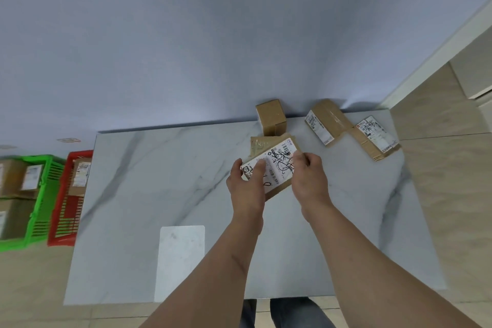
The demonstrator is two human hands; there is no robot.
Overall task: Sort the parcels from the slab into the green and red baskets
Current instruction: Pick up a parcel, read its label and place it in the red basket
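**Parcel in both hands, baskets far to the left**

I see both hands on one labelled parcel (271,170), held over the surface (159,181) near its middle-right. Left hand (246,186) grips the parcel's left end, thumb curled over the label; right hand (308,176) pinches the right end, fingers curled over the top edge. Both grips closed on it, nothing else in either.

Parcel's long axis runs left-low to right-high, tilted, label face up and scribbled over in black.

The relation that matters: the red basket (68,208) sits well to the left of the parcel, off the surface edge, and the green basket (40,194) just beyond it, touching or nearly so. Both already carry boxes. Left hand is the nearer one for the carry, I judge.

Which basket fits, I cannot tell; label unreadable.

Behind the parcel: a small plain box (271,117). To its right, two more labelled parcels (326,121) (375,137), touching each other.
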